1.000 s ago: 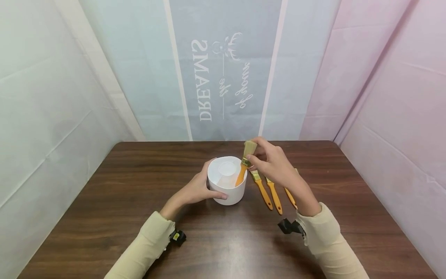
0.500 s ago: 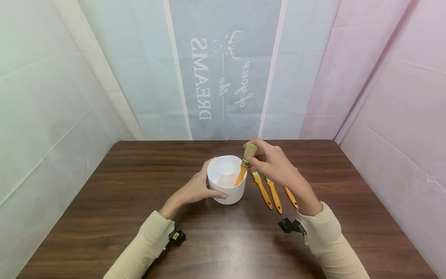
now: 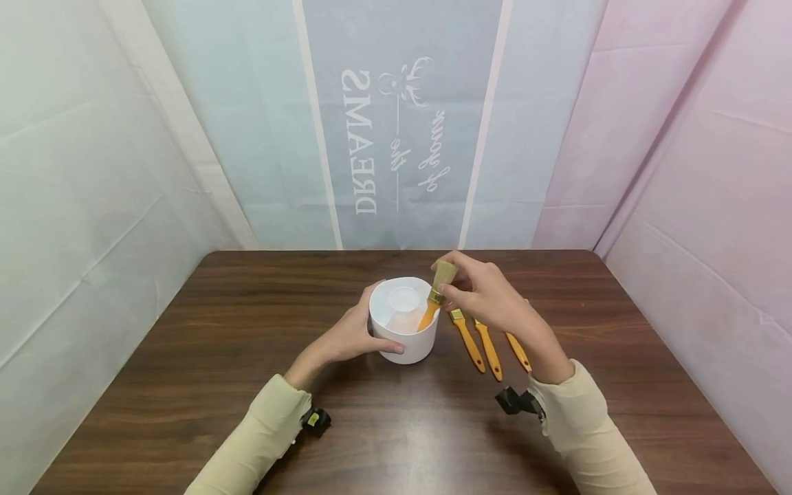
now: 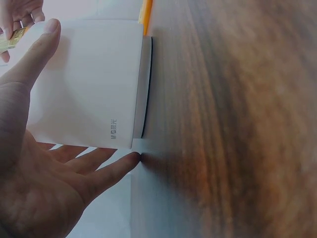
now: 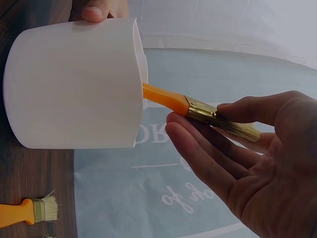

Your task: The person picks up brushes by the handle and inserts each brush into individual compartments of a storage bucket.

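Note:
A white round holder [image 3: 405, 347] with a raised ring inside stands on the table. My left hand [image 3: 349, 335] grips its left side, thumb across the front wall and fingers around the back, as the left wrist view shows. A paintbrush [image 5: 171, 100] with an orange handle, brass-coloured ferrule and pale bristles leans bristles-up at the holder's right rim, its handle end inside. My right hand [image 3: 489, 292] pinches this paintbrush at the ferrule between thumb and fingers. The handle's lower end is hidden by the holder's wall in the right wrist view.
Right of the holder, below my right hand, lie several more paintbrushes [image 3: 490, 352] with orange handles, partly covered by the hand and forearm. The brown wooden table [image 3: 247, 302] ends at a printed cloth backdrop [image 3: 402, 137]. Pale cloth walls flank both sides.
The paintbrush in my right hand has sunk slightly lower into the holder, and the right hand has come down with it. The left hand and holder stay put.

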A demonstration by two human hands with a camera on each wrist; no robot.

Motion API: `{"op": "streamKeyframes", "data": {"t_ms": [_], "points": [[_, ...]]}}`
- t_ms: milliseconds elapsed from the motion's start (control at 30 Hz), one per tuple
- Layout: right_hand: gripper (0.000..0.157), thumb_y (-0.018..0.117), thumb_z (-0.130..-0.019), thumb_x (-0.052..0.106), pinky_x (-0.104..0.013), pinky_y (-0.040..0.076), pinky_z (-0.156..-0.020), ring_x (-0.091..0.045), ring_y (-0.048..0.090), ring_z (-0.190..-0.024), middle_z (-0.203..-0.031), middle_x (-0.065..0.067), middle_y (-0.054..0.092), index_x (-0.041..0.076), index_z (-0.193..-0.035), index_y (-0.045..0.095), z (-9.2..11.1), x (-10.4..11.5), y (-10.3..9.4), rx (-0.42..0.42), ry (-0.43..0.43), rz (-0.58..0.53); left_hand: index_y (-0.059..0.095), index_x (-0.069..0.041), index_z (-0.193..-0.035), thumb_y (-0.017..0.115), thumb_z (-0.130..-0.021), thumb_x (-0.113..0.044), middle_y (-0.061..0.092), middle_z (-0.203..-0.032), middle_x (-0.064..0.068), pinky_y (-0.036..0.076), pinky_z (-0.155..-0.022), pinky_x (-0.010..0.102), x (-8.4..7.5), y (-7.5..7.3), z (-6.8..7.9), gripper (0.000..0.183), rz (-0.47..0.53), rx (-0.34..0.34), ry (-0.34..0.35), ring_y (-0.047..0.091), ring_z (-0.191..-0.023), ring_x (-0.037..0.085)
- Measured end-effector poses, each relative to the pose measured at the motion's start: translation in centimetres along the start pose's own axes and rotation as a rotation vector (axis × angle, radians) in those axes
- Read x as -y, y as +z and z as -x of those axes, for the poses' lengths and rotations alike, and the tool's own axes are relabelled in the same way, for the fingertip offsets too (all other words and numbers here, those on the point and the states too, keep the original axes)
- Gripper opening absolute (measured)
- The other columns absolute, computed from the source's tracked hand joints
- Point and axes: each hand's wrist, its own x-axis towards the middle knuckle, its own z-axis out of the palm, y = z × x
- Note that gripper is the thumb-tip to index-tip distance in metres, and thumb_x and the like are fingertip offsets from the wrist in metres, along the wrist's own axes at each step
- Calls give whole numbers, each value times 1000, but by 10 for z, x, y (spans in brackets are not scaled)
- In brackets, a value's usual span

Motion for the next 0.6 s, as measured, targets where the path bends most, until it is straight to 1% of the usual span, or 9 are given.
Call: {"op": "streamKeyframes", "data": {"t_ms": [100,267,333,433,600], "points": [[25,65,-102,13,-35,57,-52,-15,76,-81,-101,-11,74,15,-127,60,0,0,-1,14,5,6,12,-24,-163,98,-70,-33,51,-150,3,40,-114,49,-1,0,0,126,-10,-1,3,53,-136,22],[30,65,-102,11,-33,60,-60,-13,75,-79,-102,-10,74,11,-131,58,-1,0,-1,23,-18,26,12,-23,-163,98,-69,-32,51,-149,2,40,-115,48,-3,-1,-2,127,-11,-4,3,53,-136,21],[32,65,-102,11,-33,60,-61,-13,75,-79,-101,-10,73,11,-133,57,-1,0,-1,28,-18,29,12,-22,-163,98,-70,-32,51,-149,2,41,-114,48,-2,-1,-2,127,-13,-3,-1,53,-135,20],[34,64,-102,11,-34,59,-57,-13,75,-79,-100,-10,73,11,-134,56,-1,-1,-1,38,-5,35,13,-18,-163,98,-70,-33,50,-149,3,41,-114,49,0,0,-1,127,-13,-2,-1,53,-135,21],[34,64,-102,11,-35,58,-55,-13,75,-78,-98,-10,73,11,-135,56,0,0,-1,45,-1,48,14,-19,-163,98,-70,-31,50,-150,3,40,-114,49,1,1,-1,125,4,-4,3,53,-135,22]]}}
